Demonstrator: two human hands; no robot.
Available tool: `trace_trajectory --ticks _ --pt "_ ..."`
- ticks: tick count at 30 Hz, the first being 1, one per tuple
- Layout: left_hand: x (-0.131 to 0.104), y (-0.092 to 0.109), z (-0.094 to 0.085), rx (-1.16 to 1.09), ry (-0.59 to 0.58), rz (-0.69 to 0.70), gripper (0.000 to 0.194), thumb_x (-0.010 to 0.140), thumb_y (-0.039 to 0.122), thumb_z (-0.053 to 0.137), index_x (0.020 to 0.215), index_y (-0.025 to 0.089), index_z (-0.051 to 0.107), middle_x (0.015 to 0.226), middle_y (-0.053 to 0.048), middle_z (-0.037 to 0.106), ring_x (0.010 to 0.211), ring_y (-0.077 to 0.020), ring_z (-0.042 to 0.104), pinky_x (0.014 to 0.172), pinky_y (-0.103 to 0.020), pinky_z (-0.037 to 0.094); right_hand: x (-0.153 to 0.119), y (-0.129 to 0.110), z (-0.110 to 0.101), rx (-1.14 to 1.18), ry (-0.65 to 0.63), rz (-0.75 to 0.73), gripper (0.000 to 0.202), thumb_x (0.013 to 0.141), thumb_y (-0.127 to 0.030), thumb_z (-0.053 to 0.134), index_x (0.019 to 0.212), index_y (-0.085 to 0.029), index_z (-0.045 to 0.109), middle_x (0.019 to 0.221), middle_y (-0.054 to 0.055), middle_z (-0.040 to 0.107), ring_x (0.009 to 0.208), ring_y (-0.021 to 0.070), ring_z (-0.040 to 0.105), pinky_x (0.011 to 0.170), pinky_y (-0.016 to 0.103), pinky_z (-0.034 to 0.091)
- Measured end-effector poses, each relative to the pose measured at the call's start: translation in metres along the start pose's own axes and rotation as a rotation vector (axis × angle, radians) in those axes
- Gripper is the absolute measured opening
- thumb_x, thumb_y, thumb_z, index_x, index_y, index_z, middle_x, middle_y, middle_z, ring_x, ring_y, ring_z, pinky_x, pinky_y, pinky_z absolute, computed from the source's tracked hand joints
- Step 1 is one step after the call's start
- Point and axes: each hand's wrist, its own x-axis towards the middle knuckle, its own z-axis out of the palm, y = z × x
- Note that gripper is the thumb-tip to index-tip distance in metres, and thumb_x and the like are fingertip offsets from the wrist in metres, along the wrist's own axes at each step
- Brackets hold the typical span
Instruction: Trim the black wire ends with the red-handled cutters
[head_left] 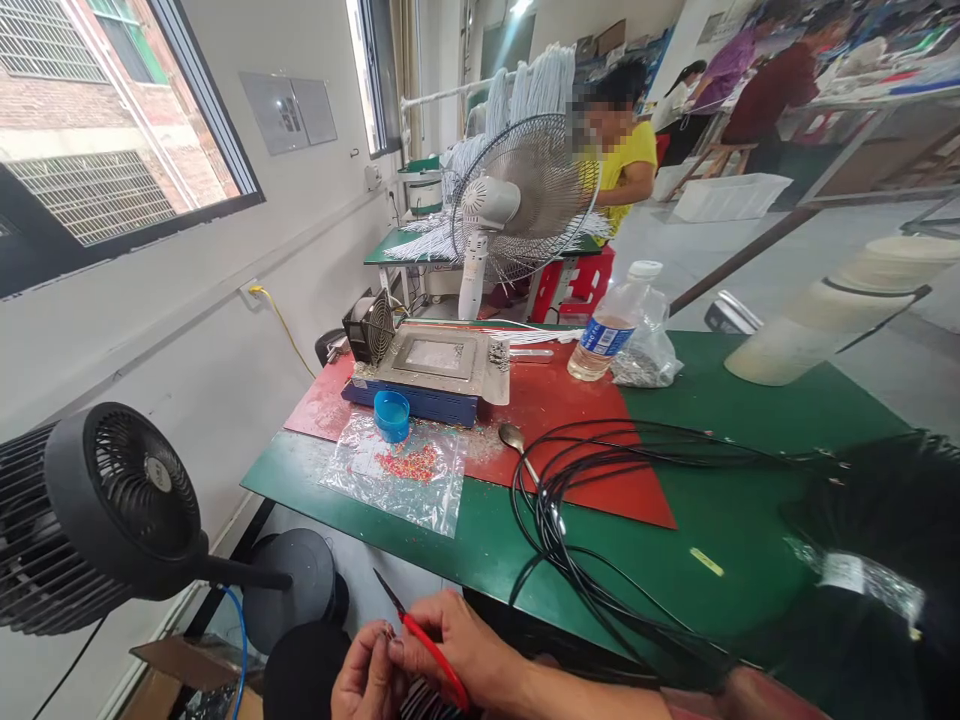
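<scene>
My right hand (472, 645) reaches in from the lower right, low in front of the table's edge. It is closed on scissors (429, 650) with red handles, their dark, narrow blades pointing up and to the left. Beside it, my left hand (366, 675) is closed in a pinch, fingertips meeting those of my right hand. Whatever small thing lies between the fingertips is too small to make out. The nearest things on the table are looped black cables (551, 500), whose strands hang over the front edge, and a metal spoon (513, 436).
A blue-sided metal box (412, 397) with a small fan (369, 328) stands on a red mat (600, 400). Red scraps and a blue cup (391, 415) lie on a plastic bag (352, 490). A bottle (604, 330) stands behind; a floor fan (120, 500) is left.
</scene>
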Motion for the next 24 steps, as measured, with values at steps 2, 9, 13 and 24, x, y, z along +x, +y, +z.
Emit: trace_trajectory --ticks 2,9,13,24 --pt "0.0025 -0.0019 -0.0013 -0.023 -0.024 -0.052 0.033 0.036 0.035 0.083 0.063 0.022 0.068 0.050 0.004 0.066 0.046 -0.0069 0.055 0.048 -0.015 0.044 -0.0006 0.0002 -0.0015 -0.070 0.029 -0.036 0.043 0.070 -0.047 0.063 0.050 -0.012 0.050 0.042 -0.006 0.040 0.041 0.0037 0.032 0.039 0.017 0.022" --pt "0.0063 -0.0048 -0.0051 -0.017 -0.121 -0.078 0.029 0.044 0.038 0.079 0.064 0.020 0.068 0.041 0.004 0.058 0.039 -0.0034 0.045 0.040 -0.013 0.034 0.0033 0.0013 -0.0002 0.223 -0.052 0.113 0.051 0.067 -0.061 0.058 0.052 -0.013 0.049 0.041 -0.006 0.042 0.032 0.0042 0.033 0.033 0.018 0.023" --pt "0.0034 -0.0042 -0.0032 -0.004 -0.137 -0.051 0.033 0.047 0.039 0.078 0.068 0.017 0.067 0.049 0.001 0.063 0.045 -0.0061 0.051 0.044 -0.015 0.039 0.0044 -0.0035 0.0005 0.335 -0.052 0.161 0.055 0.063 -0.066 0.059 0.053 -0.012 0.050 0.040 -0.005 0.043 0.030 0.0038 0.035 0.031 0.017 0.025" --pt "-0.0022 0.0007 0.0015 -0.053 -0.107 -0.074 0.031 0.039 0.034 0.082 0.062 0.019 0.069 0.052 0.000 0.068 0.050 -0.0087 0.058 0.051 -0.016 0.047 0.0050 0.0041 0.0013 0.370 -0.058 0.174 0.053 0.064 -0.064 0.060 0.052 -0.012 0.051 0.039 -0.005 0.044 0.029 0.0028 0.036 0.030 0.016 0.024"
